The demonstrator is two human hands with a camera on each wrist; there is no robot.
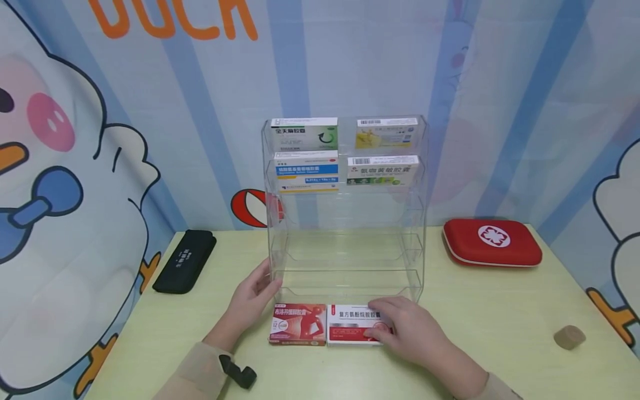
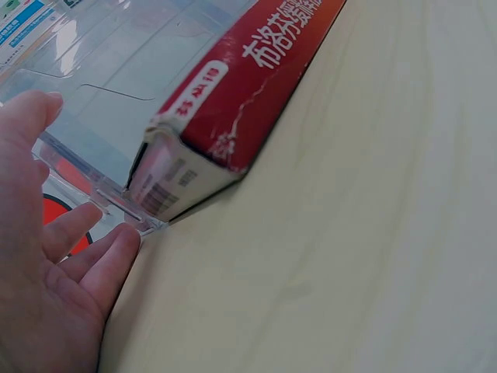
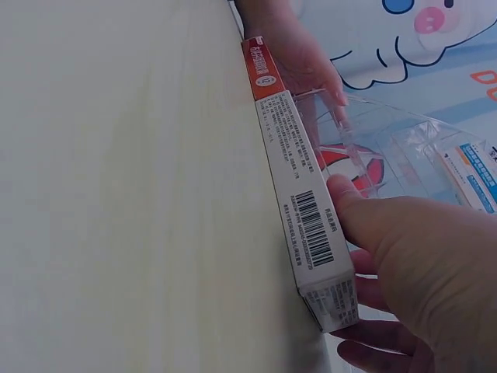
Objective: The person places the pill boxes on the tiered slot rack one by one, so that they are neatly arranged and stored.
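Observation:
A clear tiered rack (image 1: 350, 250) stands at the middle of the table. My left hand (image 1: 255, 291) touches its lower left side, with fingers loosely extended; in the left wrist view the thumb lies apart from the other fingers. At the rack's foot, a red medicine box (image 1: 298, 325) sits side by side with a white-and-red medicine box (image 1: 352, 325). My right hand (image 1: 407, 328) grips the right end of the white-and-red box, its thumb on the printed face. The right wrist view shows that box's barcode side (image 3: 307, 217). Some right fingers are partly hidden behind it.
Medicine boxes fill the upper two tiers, among them a green-and-white box (image 1: 304, 136) and a blue-and-white box (image 1: 306, 173). A black case (image 1: 185, 262) lies left of the rack, a red first-aid case (image 1: 492, 243) right. A small brown cylinder (image 1: 569, 337) is near the right edge.

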